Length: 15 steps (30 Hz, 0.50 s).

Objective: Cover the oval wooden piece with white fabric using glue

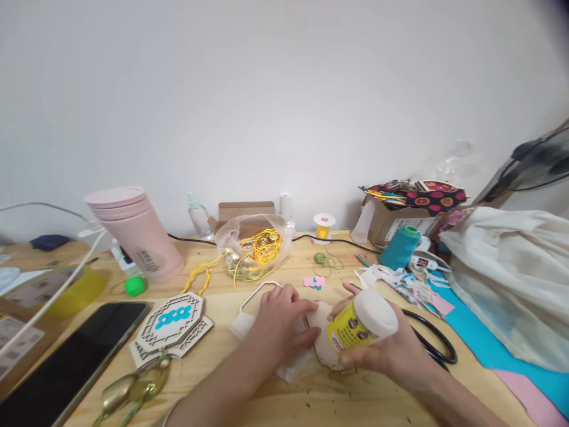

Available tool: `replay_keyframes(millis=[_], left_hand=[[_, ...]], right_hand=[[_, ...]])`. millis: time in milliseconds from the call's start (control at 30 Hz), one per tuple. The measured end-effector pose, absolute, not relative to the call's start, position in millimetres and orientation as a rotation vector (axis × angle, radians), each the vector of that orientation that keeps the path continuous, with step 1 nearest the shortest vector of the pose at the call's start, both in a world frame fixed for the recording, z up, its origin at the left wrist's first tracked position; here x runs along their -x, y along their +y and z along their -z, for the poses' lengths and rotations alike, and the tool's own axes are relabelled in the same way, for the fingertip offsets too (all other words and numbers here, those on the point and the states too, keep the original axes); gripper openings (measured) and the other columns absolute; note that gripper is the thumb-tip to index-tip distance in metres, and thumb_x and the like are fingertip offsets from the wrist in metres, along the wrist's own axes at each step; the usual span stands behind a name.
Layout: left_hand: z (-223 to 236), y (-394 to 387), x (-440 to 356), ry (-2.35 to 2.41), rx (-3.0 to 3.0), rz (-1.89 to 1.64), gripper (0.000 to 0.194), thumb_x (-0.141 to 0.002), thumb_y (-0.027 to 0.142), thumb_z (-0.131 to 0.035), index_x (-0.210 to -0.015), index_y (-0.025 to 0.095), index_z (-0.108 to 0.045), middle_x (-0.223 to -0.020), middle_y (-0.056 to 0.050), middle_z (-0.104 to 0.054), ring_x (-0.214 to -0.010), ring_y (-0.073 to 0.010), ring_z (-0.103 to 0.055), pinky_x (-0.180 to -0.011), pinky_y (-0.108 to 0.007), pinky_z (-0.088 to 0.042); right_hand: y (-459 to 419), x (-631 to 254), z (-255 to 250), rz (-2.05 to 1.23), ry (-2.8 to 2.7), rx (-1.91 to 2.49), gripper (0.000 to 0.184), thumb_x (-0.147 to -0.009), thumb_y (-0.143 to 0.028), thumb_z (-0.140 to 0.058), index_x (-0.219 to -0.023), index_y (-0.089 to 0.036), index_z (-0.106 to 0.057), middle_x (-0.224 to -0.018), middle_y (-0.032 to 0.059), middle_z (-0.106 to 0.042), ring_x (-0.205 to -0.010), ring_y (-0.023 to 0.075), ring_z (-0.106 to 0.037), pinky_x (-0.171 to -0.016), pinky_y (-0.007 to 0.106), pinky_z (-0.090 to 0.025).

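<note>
My right hand (377,350) is wrapped round a white glue bottle (358,323) with a yellow label. The bottle is tipped, its white base up towards me and its nozzle end hidden. Under it lies a flat, pale wooden plaque (328,354) with a shaped edge. At the plaque's left edge, the thumb and forefinger of my left hand (284,320) hold it against the table. A thin white sheet (293,366) lies partly beneath my left hand, beside a pale frame-like loop (258,289). Pink and blue cut-out pieces (314,282) lie just beyond the plaque.
To the left are a phone (75,362), a pink tumbler (137,237), lattice ornaments (171,323) and brass bells (133,388). Behind stand a bag of bells and yellow cord (260,249) and a yellow spool (323,228). Right are teal thread (400,248), a black cable (438,344) and cloth (520,267).
</note>
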<state>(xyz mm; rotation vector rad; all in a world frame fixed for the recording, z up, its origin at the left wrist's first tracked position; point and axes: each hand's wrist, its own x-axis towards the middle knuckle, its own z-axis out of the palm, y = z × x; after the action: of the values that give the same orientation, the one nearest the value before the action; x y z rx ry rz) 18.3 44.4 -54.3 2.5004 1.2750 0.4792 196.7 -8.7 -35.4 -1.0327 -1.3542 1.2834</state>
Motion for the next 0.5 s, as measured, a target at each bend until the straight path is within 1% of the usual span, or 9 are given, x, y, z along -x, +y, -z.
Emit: replay_keyframes(millis=[133, 300, 433, 500], left_hand=[[54, 45, -18, 1.285, -2.494, -0.472, 0.025, -0.066, 0.035, -0.063, -0.091, 0.03, -0.064, -0.082, -0.003, -0.051, -0.08, -0.0216, -0.047, -0.073, -0.038, -0.034], [52, 44, -16, 1.26, -2.498, -0.465, 0.028, -0.067, 0.035, -0.063, -0.094, 0.03, -0.063, -0.085, -0.003, -0.052, -0.082, -0.0218, -0.048, -0.073, -0.038, -0.035], [52, 45, -17, 1.283, -2.498, -0.461, 0.025, -0.067, 0.033, -0.062, -0.092, 0.029, -0.064, -0.083, -0.003, -0.051, -0.08, -0.0223, -0.048, -0.073, -0.039, -0.035], [52, 44, -18, 1.287, -2.497, -0.46, 0.026, -0.066, 0.032, -0.063, -0.092, 0.029, -0.064, -0.084, -0.004, -0.051, -0.081, -0.0223, -0.048, -0.073, -0.039, -0.035]], right_hand=[[-13, -204, 34, -1.392, -1.35, 0.982, 0.036, -0.053, -0.015, -0.076, -0.082, -0.02, -0.056, -0.077, 0.0, -0.065, -0.072, 0.0189, -0.061, -0.065, 0.029, -0.05], [-16, -212, 32, -1.32, -1.346, 1.105, 0.025, -0.056, -0.02, -0.075, -0.076, -0.018, -0.06, -0.074, 0.0031, -0.066, -0.071, 0.021, -0.061, -0.063, 0.031, -0.051], [-14, -207, 31, -1.32, -1.311, 1.045, 0.037, -0.051, -0.02, -0.078, -0.082, -0.02, -0.058, -0.076, 0.001, -0.065, -0.073, 0.0217, -0.061, -0.066, 0.033, -0.051], [-14, -206, 31, -1.328, -1.317, 1.046, 0.037, -0.051, -0.021, -0.078, -0.082, -0.02, -0.059, -0.076, 0.0015, -0.066, -0.073, 0.022, -0.062, -0.065, 0.032, -0.051]])
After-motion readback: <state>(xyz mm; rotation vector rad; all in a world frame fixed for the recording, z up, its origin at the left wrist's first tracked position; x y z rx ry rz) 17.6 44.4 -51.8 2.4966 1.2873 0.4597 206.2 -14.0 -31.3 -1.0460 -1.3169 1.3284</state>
